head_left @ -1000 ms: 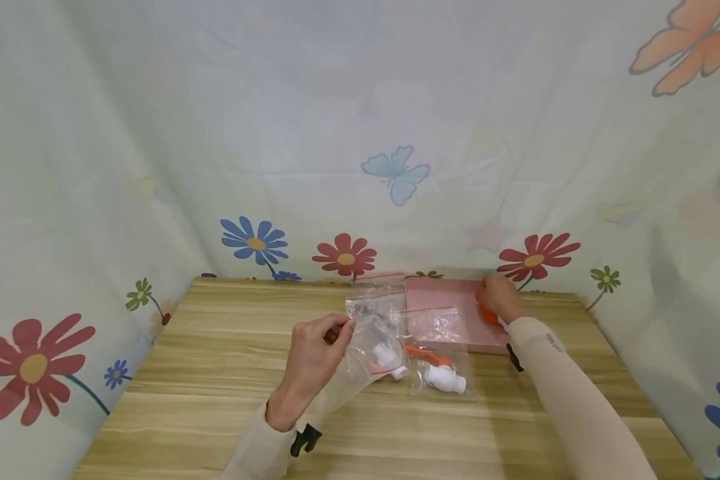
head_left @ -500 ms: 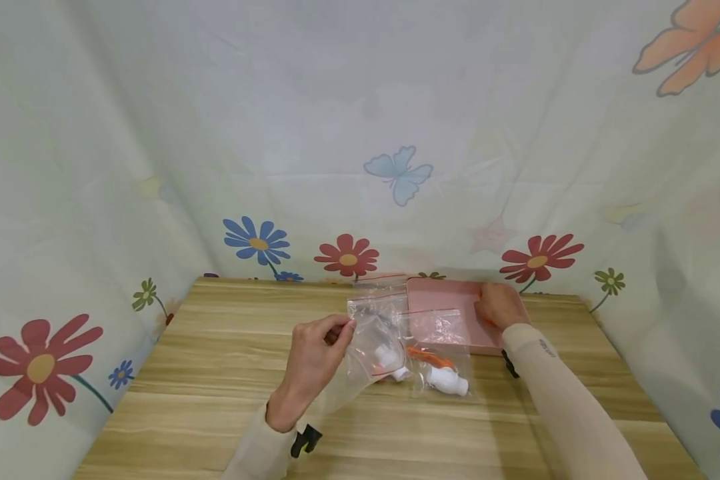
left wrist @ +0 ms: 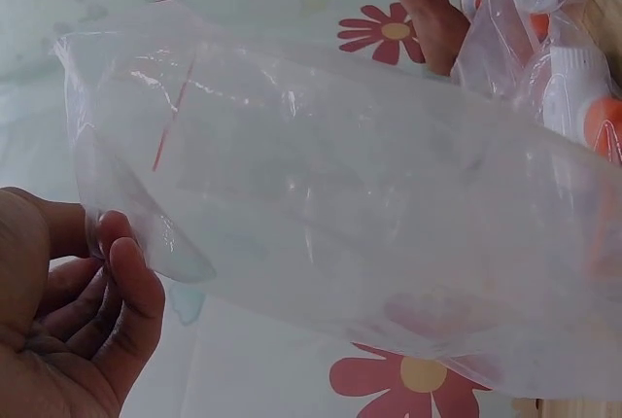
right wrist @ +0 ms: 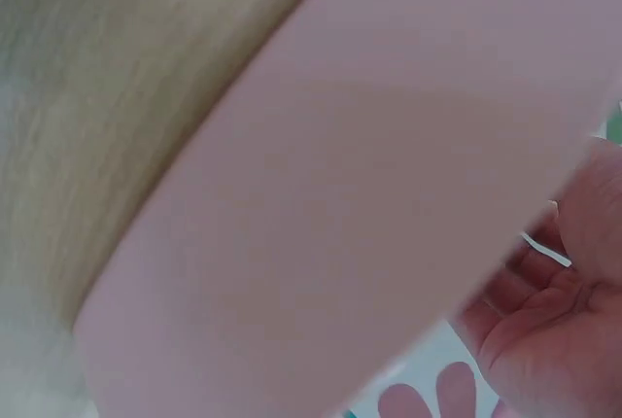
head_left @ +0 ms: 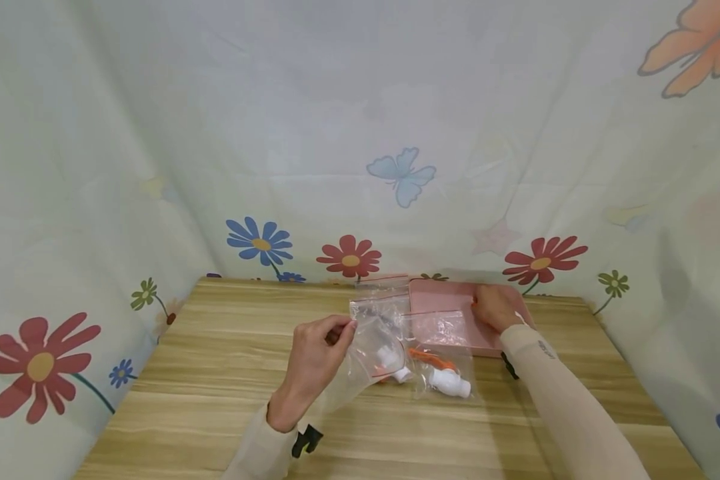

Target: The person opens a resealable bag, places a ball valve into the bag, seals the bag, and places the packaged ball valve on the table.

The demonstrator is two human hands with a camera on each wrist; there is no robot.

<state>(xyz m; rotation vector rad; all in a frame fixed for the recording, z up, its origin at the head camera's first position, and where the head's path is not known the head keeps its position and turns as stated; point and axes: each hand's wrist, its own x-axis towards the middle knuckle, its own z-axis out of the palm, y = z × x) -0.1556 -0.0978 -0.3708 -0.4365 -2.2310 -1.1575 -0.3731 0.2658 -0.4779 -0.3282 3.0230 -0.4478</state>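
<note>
My left hand [head_left: 319, 353] pinches the top edge of a clear plastic zip bag [head_left: 360, 360] between thumb and fingers. In the left wrist view this bag [left wrist: 369, 194] hangs stretched out from the fingertips, with a short red line near its mouth. My right hand [head_left: 495, 308] is inside the pink tray [head_left: 444, 297], fingers curled. A bit of an orange thing [head_left: 474, 301] peeks out at its fingertips, mostly hidden by the hand. A thin white edge [right wrist: 546, 249] shows at the right hand in the right wrist view; what it belongs to is unclear.
Beside the held bag lies another zip bag holding a white bottle-shaped piece [head_left: 450, 382] and an orange piece [head_left: 432, 358]. More clear bags [head_left: 379, 303] overlap the tray's left side. Flower-printed cloth [head_left: 300, 167] encloses the wooden table [head_left: 240, 320].
My right hand has shifted slightly left within the tray, and the orange thing under it is now more hidden. The left hand still holds the bag in nearly the same place.
</note>
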